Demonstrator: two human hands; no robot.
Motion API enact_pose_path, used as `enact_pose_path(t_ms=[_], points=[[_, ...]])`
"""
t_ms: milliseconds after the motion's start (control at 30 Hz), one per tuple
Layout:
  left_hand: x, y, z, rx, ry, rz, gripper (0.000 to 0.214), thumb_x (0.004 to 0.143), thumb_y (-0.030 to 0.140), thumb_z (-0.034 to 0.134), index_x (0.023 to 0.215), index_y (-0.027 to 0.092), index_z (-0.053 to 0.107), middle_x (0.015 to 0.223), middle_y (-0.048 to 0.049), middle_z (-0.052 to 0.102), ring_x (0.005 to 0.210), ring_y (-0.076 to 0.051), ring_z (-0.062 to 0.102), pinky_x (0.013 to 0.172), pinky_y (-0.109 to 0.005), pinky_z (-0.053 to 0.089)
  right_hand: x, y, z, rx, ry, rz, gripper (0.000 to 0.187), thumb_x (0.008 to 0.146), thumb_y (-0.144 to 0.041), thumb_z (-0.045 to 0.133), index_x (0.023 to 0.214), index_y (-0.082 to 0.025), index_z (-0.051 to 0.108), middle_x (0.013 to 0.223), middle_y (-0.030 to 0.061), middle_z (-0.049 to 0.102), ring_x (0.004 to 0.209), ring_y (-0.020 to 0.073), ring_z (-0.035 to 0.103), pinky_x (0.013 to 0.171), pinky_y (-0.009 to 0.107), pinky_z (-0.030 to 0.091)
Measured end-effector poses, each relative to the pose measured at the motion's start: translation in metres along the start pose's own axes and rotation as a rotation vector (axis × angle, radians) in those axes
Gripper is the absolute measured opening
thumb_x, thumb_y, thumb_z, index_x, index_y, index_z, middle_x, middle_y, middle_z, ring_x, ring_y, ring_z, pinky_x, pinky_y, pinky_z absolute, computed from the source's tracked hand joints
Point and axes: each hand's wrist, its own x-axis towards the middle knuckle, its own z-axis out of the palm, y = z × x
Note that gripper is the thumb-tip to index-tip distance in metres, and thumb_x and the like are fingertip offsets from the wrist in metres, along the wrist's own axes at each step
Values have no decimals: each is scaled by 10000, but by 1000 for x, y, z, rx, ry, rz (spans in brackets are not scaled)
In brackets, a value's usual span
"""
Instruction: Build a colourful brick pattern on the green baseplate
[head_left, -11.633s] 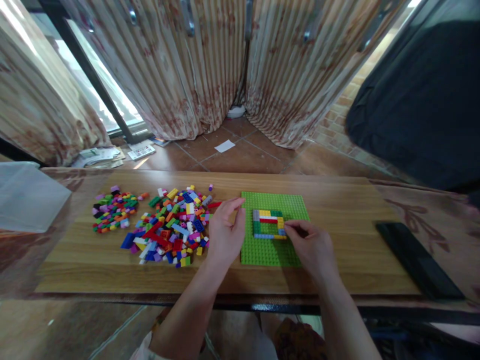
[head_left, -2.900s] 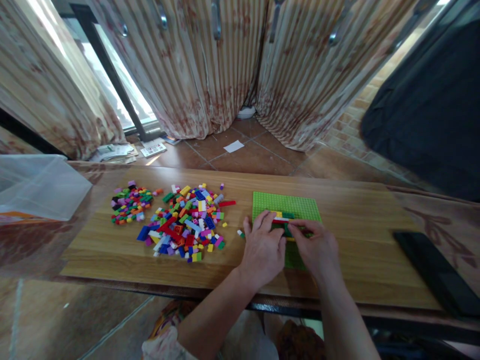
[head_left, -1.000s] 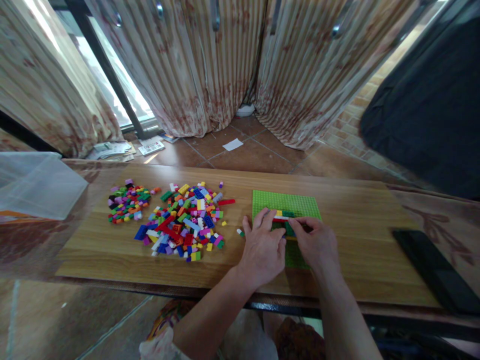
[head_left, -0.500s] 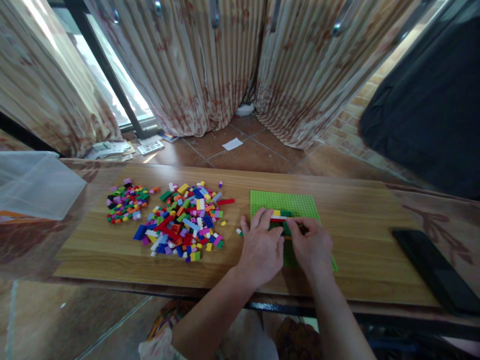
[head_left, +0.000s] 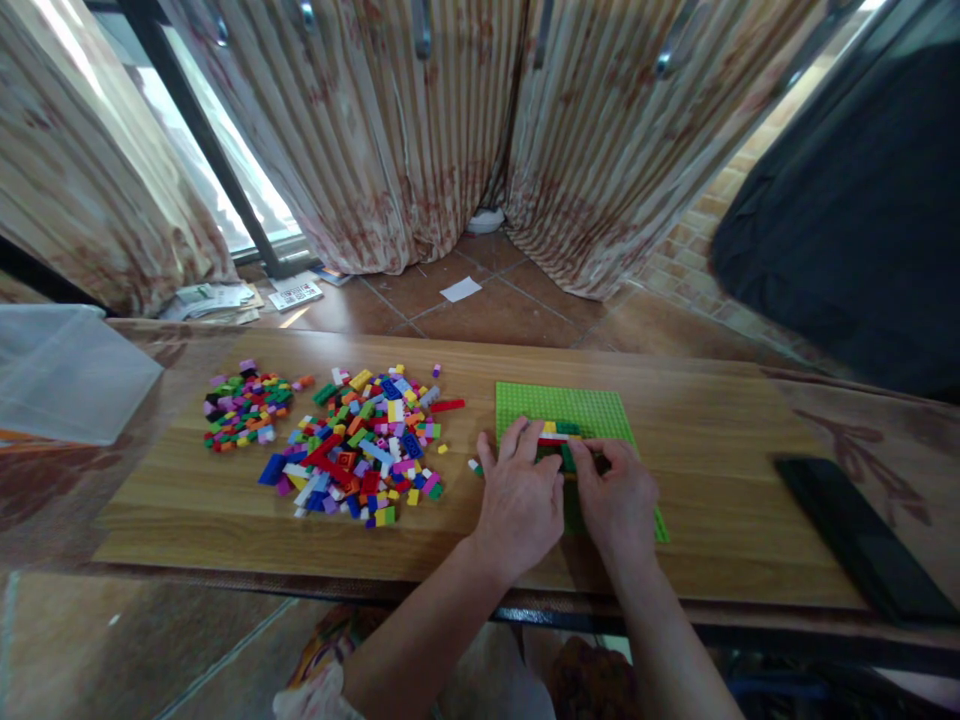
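Looks like I'm brick-fitting: the brick build is on the green baseplate, left hand half-spread over it, right hand near-pinching its edge, can't tell if either's gripping. Next probably needs steady pressing.

No legible lettering, dark print on a flat white item — too small to read
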Motion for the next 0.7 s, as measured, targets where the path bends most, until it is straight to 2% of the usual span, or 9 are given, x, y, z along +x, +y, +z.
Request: enact_pose_path(t_ms=[233, 400, 700], points=[[-1, 0, 0, 13, 9, -1, 241, 941, 204, 410, 897, 201, 647, 1470, -83, 482, 1405, -285, 334, 1102, -687, 207, -2, -6, 2, 9, -10, 21, 382, 917, -464, 485, 735, -166, 638, 772, 63, 620, 676, 182, 553, 629, 302, 387], [0, 0, 0, 13, 8, -6, 235, 937, 207, 417, 960, 207, 651, 1472, -90, 480, 1401, -284, 340, 1099, -693, 204, -3, -9, 3, -15, -18, 23, 353, 918, -430, 476, 715, -180, 621, 764, 67, 610, 704, 193, 553, 657, 315, 400], [-1, 0, 1, 38, 14, 4, 225, 933, 212, 434, 962, 203, 657, 1446, -100, 504, 1392, -288, 352, 1101, -676, 216, 1, -5, -2, 15, -58, 51, 358, 897, -447, 474, 788, -161, 659, 790, 91, 655, 712, 209, 581, 666, 329, 418]])
